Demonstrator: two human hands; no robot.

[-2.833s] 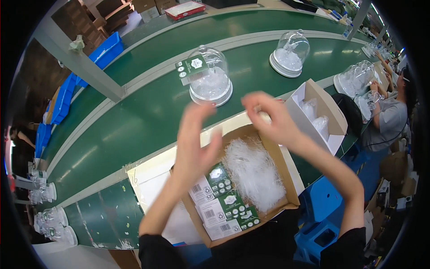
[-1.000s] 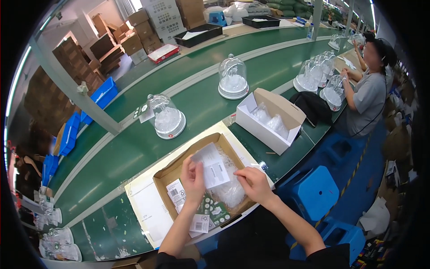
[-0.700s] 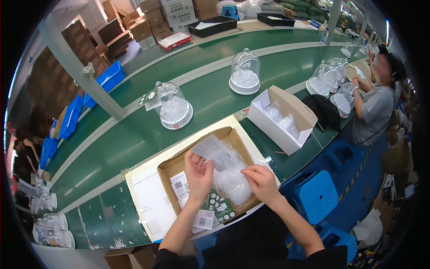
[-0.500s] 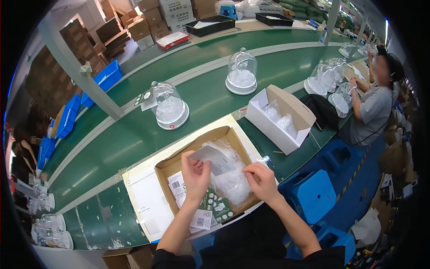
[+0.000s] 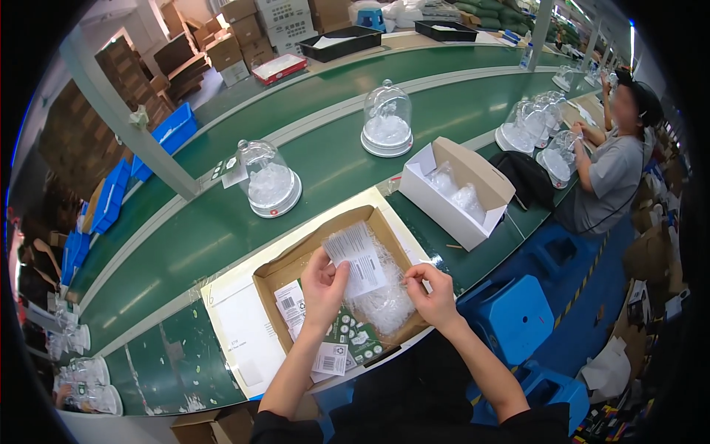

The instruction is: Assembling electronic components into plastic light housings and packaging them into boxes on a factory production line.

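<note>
My left hand (image 5: 322, 290) is closed on a white printed card (image 5: 358, 259), pinching its left edge between thumb and fingers. To the right, my right hand (image 5: 432, 294) is pinched at the card's lower right; what its fingertips hold is too small to make out. Below both lies a pile of thin clear plastic strands (image 5: 384, 309) in a shallow cardboard tray (image 5: 297, 260). Green cards (image 5: 361, 337) and white barcode cards (image 5: 330, 360) lie in the tray's near left part, partly behind my left forearm.
On the green conveyor (image 5: 185, 244) beyond stand a clear dome (image 5: 268, 181) with a tag (image 5: 234, 175) and another dome (image 5: 387, 124). A white box (image 5: 444, 211) holding clear wrapped items is at right. A co-worker (image 5: 610, 163) handles domes farther right, beyond blue stools (image 5: 514, 318).
My left hand has turned the card, so its printed face shows more fully. My right hand stays pinched nearby. The two domes on the conveyor have shifted slightly left.
</note>
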